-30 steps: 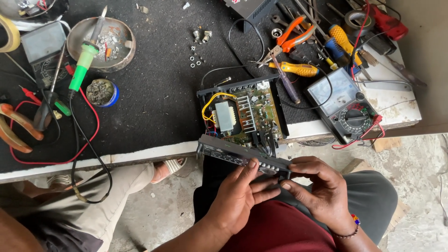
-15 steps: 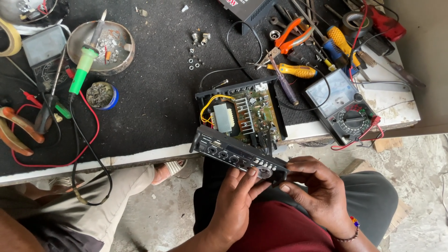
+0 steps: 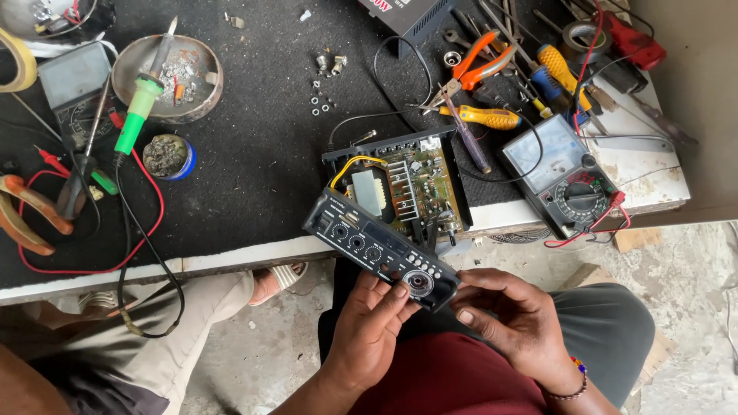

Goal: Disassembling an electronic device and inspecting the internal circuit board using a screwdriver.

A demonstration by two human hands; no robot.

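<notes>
1. Black plastic amplifier front panel with round knobs, small buttons and 1 large clear dial: held tilted just off the near edge of the workbench, above the person's lap, its far end touching the opened chassis.
2. Left hand: fingers curled up around the panel's near right end, thumb beside the clear dial; closed in a grip on the panel.
3. Right hand: fingers loosely bent, fingertips touching the panel's right tip from below; beaded bracelet on the wrist.
4. Opened black metal amplifier chassis: green circuit board, grey transformer and yellow wire exposed, lying at the bench edge just behind the panel.
5. Grey analogue multimeter: right of the chassis, red lead trailing over the edge.
6. Yellow-handled screwdriver and orange-handled pliers: behind the chassis.
7. Green-handled soldering iron: resting across a round metal dish, far left.
8. Small blue-rimmed tin: near the iron.
</notes>
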